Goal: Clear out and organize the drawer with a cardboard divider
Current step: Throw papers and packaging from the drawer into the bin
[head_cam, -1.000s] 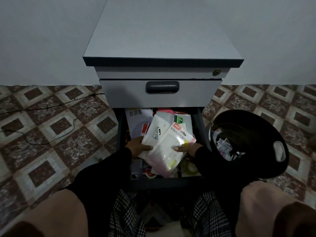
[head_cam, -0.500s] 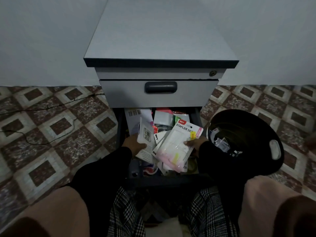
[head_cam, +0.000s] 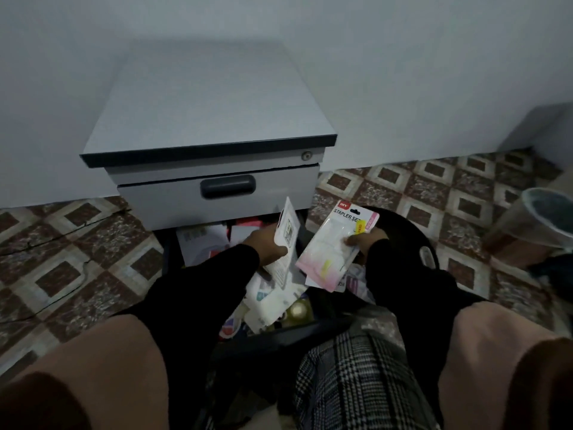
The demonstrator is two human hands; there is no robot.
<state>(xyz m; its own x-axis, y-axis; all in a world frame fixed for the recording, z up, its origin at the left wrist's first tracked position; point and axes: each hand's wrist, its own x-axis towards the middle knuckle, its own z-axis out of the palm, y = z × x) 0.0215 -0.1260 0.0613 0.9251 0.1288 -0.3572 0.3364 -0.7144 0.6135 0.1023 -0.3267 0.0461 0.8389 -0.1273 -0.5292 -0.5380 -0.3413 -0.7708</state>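
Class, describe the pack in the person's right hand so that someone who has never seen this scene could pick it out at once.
Start at the grey cabinet and drop to its open bottom drawer. At the drawer's right side, the right hand pinches a flat pack. Unlike the white pack in the left hand, it is pink-edged and printed STAPLER SET.

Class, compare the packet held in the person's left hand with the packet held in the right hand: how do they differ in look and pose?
1. The stapler set packet in the right hand is pink-tinted with a red tag and yellow sticker; the white packet in the left hand is plain white with small print.
2. The stapler set packet faces the camera; the white packet is turned nearly edge-on.

Both are flat retail packets, each gripped at one edge above the open drawer.
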